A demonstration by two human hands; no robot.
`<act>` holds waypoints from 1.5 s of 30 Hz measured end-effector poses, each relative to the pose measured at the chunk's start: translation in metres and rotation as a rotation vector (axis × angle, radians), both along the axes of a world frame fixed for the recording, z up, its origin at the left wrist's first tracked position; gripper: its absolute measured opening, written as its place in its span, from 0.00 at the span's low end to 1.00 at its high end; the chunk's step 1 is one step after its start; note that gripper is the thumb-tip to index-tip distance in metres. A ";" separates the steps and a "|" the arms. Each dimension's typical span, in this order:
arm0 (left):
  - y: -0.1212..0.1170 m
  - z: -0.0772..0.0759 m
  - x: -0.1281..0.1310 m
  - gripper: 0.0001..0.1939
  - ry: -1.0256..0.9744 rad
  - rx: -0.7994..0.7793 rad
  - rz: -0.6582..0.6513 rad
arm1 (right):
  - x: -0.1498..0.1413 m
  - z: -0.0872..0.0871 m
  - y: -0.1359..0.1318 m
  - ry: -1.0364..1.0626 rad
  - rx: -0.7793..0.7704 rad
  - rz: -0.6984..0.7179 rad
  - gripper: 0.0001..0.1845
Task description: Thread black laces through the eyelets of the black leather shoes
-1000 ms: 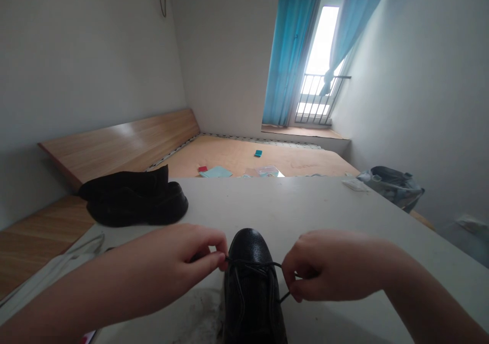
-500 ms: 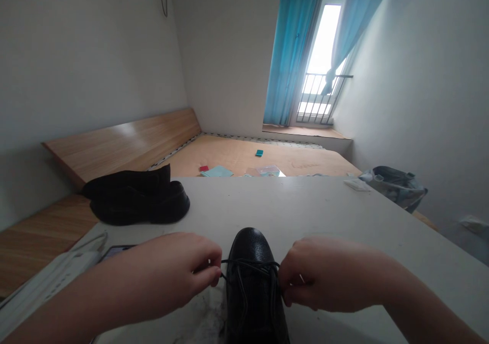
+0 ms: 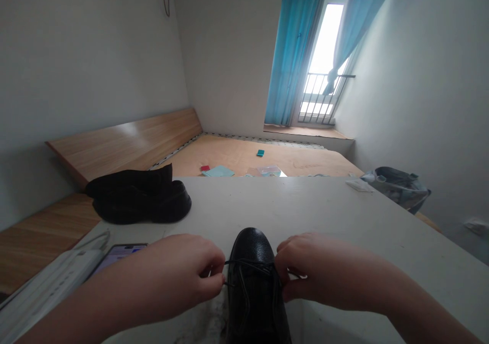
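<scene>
A black leather shoe (image 3: 254,303) stands on the white table, its toe pointing away from me. Dark shoelaces (image 3: 252,265) run across its front, and loose lengths lie down over the upper. At the shoe's left side, my left hand (image 3: 194,267) pinches one end of the lace between thumb and fingers. On the other side, my right hand (image 3: 309,271) is closed on the lace close against the shoe, with a short piece showing between thumb and fingers. The rear of the shoe runs out of the frame's bottom edge.
Another black shoe (image 3: 141,196) lies at the table's far left. A phone (image 3: 118,255) and a white power strip (image 3: 53,278) are beside my left forearm. A white packet (image 3: 359,185) sits near the right edge, by a bag (image 3: 401,188). Beyond the table (image 3: 305,201) is a bed (image 3: 229,150).
My right hand has shifted slightly left against the shoe, its thumb and fingers a little further apart. My left hand still pinches the lace. The view has moved slightly, showing more of the phone.
</scene>
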State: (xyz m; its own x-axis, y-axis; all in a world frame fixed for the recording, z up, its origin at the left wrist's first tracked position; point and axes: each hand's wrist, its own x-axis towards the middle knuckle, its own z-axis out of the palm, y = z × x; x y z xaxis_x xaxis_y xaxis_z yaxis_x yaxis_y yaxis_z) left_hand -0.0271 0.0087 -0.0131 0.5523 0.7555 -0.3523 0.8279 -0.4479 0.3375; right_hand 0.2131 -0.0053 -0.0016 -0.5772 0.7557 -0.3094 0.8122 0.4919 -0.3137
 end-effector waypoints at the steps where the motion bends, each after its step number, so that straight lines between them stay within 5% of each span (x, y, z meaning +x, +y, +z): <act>1: 0.000 0.001 0.001 0.16 0.002 0.000 0.002 | 0.001 -0.001 0.000 -0.004 -0.007 -0.012 0.01; 17: 0.003 -0.002 0.001 0.15 -0.052 -0.024 0.003 | 0.001 0.002 -0.011 0.066 -0.012 -0.003 0.06; 22: 0.003 0.002 0.003 0.15 -0.103 -0.066 0.012 | -0.011 0.001 -0.015 0.062 0.043 -0.132 0.17; 31: 0.000 0.004 0.004 0.15 -0.145 -0.154 0.021 | -0.023 0.006 -0.031 -0.037 0.104 -0.213 0.05; 45: -0.002 0.003 0.003 0.13 -0.149 -0.157 0.005 | -0.034 -0.005 -0.037 -0.263 0.273 -0.101 0.09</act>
